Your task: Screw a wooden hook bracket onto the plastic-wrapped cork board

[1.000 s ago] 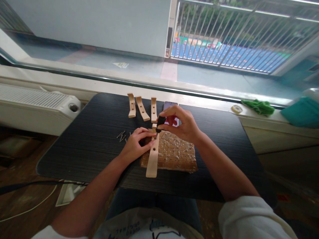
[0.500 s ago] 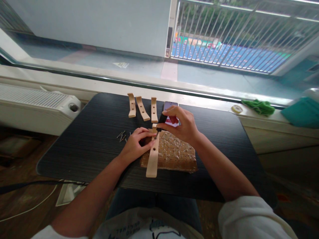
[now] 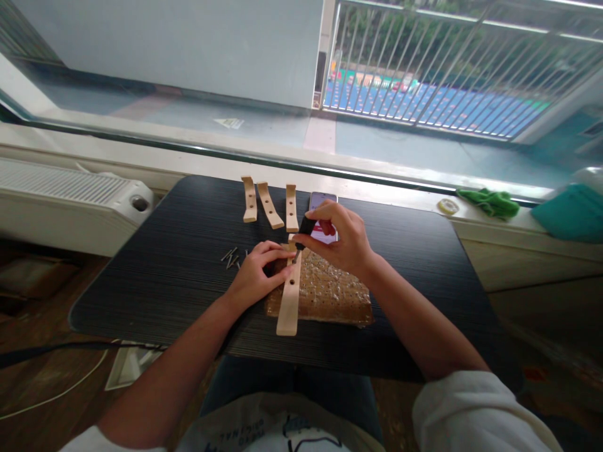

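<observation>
Wooden strip (image 3: pixel 287 307) lies beneath the parted fingers of your left hand (image 3: pixel 258 271), seemingly steadied against the brown block (image 3: pixel 335 290); your right hand (image 3: pixel 343 237) pinches the screwdriver (image 3: pixel 308 226), angled down beside those fingers.

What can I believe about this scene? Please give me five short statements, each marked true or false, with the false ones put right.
1. The right hand holds a black-handled metal screwdriver. True.
2. The left hand is clear of the long, pale wooden strip. False: its fingers touch the strip.
3. The strip lies on a shiny brown block with a bumpy top. True.
4. Four short, bent, pale wooden pieces lie beyond the block. False: there are three.
5. The crumpled green cloth lies on the black table. False: it lies on the white windowsill.
</observation>
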{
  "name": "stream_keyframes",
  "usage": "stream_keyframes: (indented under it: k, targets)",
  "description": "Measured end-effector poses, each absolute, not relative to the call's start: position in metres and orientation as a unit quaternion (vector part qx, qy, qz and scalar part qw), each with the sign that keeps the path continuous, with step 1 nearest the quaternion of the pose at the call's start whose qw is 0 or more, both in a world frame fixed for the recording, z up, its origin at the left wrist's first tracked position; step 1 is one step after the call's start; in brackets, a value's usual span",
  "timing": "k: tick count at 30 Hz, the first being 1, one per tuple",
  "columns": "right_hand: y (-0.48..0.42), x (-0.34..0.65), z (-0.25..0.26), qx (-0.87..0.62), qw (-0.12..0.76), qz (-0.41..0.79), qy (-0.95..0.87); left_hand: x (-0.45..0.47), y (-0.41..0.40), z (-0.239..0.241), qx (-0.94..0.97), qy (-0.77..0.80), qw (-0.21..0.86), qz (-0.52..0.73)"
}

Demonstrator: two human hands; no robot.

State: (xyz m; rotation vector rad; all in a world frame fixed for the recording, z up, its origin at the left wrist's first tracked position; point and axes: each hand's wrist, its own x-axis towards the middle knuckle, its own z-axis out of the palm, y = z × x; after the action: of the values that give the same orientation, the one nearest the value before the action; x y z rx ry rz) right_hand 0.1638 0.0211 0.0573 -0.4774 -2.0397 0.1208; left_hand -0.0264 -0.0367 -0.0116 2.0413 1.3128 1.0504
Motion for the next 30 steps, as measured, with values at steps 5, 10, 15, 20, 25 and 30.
stream_keyframes:
  k: [5, 10, 15, 20, 25, 30]
  targets:
    - [0.020, 0.164, 0.059, -0.192, 0.483, 0.058, -0.852, -0.027, -0.037, -0.013, 0.746, 0.486, 0.247, 0.381]
    - [0.022, 0.168, 0.064, -0.153, 0.485, 0.080, -0.857, -0.027, -0.037, -0.013, 0.742, 0.492, 0.249, 0.381]
    - [0.022, 0.177, 0.073, -0.140, 0.437, 0.126, -0.880, -0.027, -0.037, -0.012, 0.741, 0.491, 0.253, 0.382]
    - [0.020, 0.182, 0.078, -0.153, 0.370, 0.163, -0.902, -0.027, -0.037, -0.012, 0.744, 0.489, 0.247, 0.382]
    - [0.020, 0.182, 0.078, -0.169, 0.354, 0.211, -0.895, -0.027, -0.037, -0.011, 0.745, 0.489, 0.245, 0.381]
    - [0.018, 0.180, 0.078, -0.177, 0.344, 0.256, -0.886, -0.026, -0.037, -0.011, 0.745, 0.485, 0.249, 0.385]
